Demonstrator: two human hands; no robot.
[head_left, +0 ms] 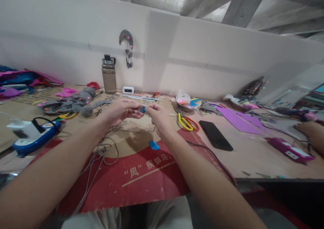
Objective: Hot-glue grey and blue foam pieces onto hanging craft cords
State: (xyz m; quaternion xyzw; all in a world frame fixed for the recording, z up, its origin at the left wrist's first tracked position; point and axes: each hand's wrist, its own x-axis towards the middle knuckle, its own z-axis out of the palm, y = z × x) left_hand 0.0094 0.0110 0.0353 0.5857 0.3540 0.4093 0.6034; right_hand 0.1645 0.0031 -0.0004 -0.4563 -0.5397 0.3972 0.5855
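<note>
My left hand [126,112] and my right hand [155,113] meet above the middle of the table, fingertips pinched from both sides on a small blue felt piece [143,109]. Its exact shape is too small to tell. From around my hands a thin grey cord [100,154] runs down in loose loops over the left of the red and brown cardboard sheet [152,180]. Another blue felt piece [154,145] lies on that sheet just below my right hand.
Scissors with yellow and red handles [187,122] and a black phone [215,135] lie to the right. A blue power strip [37,139], grey felt pieces [68,104] and a water bottle [109,77] stand left. Another person's hand [312,134] rests at the far right.
</note>
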